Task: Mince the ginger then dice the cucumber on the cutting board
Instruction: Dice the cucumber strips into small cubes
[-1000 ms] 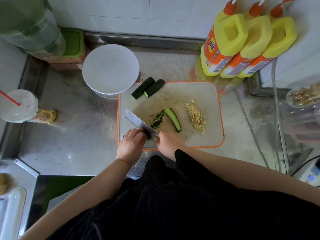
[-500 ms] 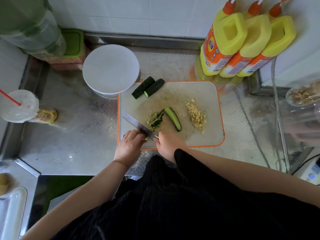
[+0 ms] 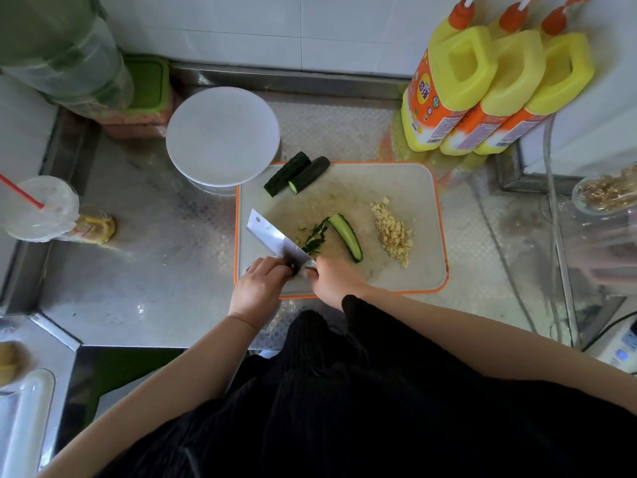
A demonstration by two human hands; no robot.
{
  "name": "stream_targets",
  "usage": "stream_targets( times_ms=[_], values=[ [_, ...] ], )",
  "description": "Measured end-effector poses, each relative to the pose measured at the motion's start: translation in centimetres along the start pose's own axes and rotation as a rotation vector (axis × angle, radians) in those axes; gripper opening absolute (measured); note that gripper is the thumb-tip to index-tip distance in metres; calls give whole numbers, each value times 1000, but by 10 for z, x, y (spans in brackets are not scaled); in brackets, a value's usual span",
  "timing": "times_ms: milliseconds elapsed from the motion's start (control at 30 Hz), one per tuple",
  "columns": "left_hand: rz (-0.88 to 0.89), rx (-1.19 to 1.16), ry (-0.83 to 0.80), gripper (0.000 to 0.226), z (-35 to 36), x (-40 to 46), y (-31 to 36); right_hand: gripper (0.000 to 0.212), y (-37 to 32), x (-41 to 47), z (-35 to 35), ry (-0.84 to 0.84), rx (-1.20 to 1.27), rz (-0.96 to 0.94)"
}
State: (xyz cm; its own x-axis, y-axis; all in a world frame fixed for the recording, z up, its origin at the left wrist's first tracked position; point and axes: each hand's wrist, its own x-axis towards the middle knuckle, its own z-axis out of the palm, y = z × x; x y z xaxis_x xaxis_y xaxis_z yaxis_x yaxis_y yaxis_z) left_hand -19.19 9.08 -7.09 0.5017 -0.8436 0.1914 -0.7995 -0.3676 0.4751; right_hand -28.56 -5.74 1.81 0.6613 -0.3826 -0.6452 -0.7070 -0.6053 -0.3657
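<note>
An orange-rimmed white cutting board (image 3: 379, 181) lies on the steel counter. A pile of minced ginger (image 3: 393, 232) sits on its right side. A long cucumber wedge (image 3: 346, 236) lies mid-board, with chopped cucumber bits (image 3: 315, 238) just to its left. Two dark cucumber chunks (image 3: 296, 174) rest at the board's back left corner. My right hand (image 3: 336, 281) grips the handle of a cleaver (image 3: 269, 234), whose blade points up-left. My left hand (image 3: 256, 288) has its fingers curled over a dark cucumber piece (image 3: 292, 268) at the heel of the blade.
A container with a round white lid (image 3: 222, 136) stands just behind the board's left corner. Three yellow bottles (image 3: 458, 88) stand at the back right. There is a lidded cup with a red straw (image 3: 41, 208) at far left and a glass jar (image 3: 606, 194) at far right.
The cleaver dropped edge-on half a second ago and now shows its flat face again. Both hands stay at the board's front edge.
</note>
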Motion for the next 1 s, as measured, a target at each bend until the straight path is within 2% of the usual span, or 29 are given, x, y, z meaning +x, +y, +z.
stream_targets(
  times_ms=[167, 433, 667, 767, 833, 933, 1000],
  values=[
    [-16, -36, 29, 15, -7, -6, 0, 35, 5, -5, -9, 39, -13, 21],
    [-74, 57, 28, 26, -10, -3, 0, 33, -3, -15, 0, 70, -121, -115],
    [-89, 49, 50, 23, -9, -1, 0, 31, -4, -10, 9, 83, -234, -129],
    [-86, 41, 51, 20, -10, -1, 2, 31, -3, -6, 14, 29, -169, -71],
    [-83, 64, 43, 3, -9, -2, 0, 32, -4, -3, 13, 12, -110, -47],
    [-105, 67, -11, 24, -11, -3, 1, 36, -4, -1, 10, 15, -19, -9],
    [-71, 68, -27, 13, -12, -4, 2, 38, -3, -2, 7, 11, 38, 31]
  ],
)
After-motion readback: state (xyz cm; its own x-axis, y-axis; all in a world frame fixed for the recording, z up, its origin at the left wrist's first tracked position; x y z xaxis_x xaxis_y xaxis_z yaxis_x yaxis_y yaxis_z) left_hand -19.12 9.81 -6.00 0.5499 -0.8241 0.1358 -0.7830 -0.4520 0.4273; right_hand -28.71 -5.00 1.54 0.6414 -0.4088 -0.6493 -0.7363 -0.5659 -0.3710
